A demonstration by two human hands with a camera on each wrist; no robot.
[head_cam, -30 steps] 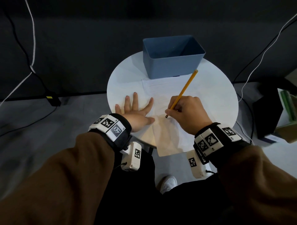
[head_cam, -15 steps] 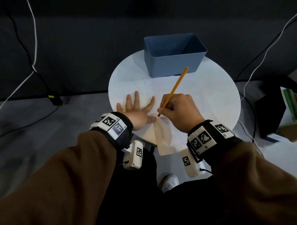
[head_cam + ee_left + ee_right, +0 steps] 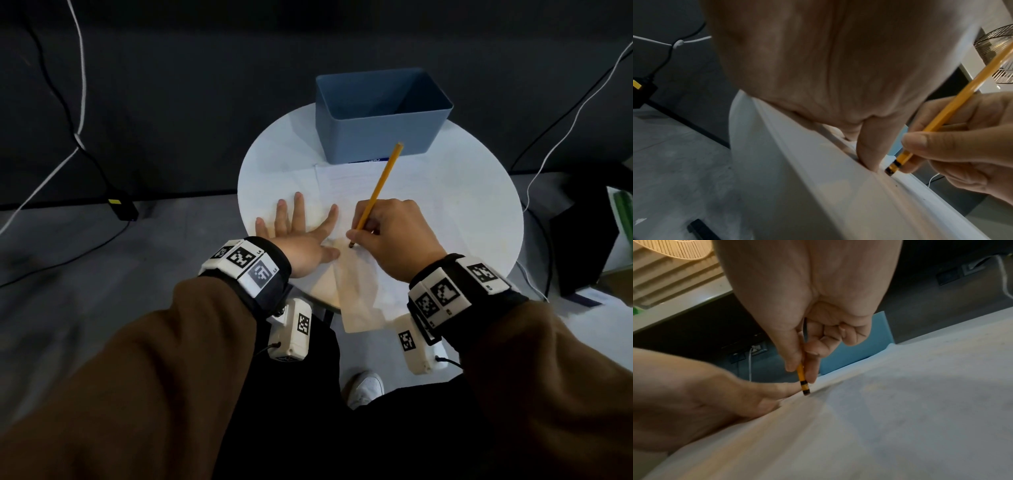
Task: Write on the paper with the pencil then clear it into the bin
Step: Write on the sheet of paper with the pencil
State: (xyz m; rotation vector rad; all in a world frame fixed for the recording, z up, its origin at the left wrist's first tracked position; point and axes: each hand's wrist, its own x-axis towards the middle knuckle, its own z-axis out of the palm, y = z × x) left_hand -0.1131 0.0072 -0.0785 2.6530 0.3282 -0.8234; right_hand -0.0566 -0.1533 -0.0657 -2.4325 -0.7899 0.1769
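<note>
I am at the writing step: my left hand (image 3: 301, 240) lies spread on the paper (image 3: 404, 192), my right-hand fingers (image 3: 359, 236) pinch the pencil (image 3: 376, 192), whose tip touches the sheet and next needs strokes.

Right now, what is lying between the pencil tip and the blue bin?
In the head view, only the paper on the white table lies between the pencil tip and the blue bin; nothing else.

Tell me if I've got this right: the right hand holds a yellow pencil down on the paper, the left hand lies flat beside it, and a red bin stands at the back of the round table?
Nearly. The bin is blue, not red, as the head view shows. The rest holds: the right hand holds the yellow pencil down on the paper, the left hand lies flat beside it, and the bin stands at the back of the round table.
</note>
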